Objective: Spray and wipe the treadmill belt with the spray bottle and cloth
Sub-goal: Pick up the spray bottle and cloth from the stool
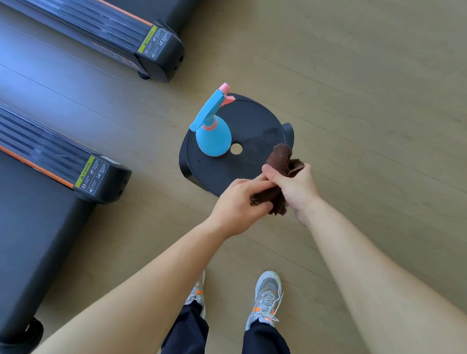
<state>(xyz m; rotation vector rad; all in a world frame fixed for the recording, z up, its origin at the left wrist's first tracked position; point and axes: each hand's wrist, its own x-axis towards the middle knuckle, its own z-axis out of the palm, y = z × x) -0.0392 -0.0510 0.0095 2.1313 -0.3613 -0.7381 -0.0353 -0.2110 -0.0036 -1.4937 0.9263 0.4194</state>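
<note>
Head view, mid-frame: what's gripped?
— Left hand (238, 206) and right hand (296, 186) both clamp the cloth (281, 156); spray bottle (212, 138) stands on the stool (258, 117) beside. Fold it flat, I'd say; treadmill belt (15, 230) lies lower left.

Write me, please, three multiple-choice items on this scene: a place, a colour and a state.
1. Where does the spray bottle stand? A) on the black stool B) on a treadmill belt C) on the floor
2. What colour is the cloth? A) white B) brown C) yellow
3. Who holds the cloth? A) one hand B) both hands C) neither
Key: 1 A, it stands upright on the stool's round top; 2 B, the bunched cloth is dark brown; 3 B, the left hand and right hand both grip it.
</note>
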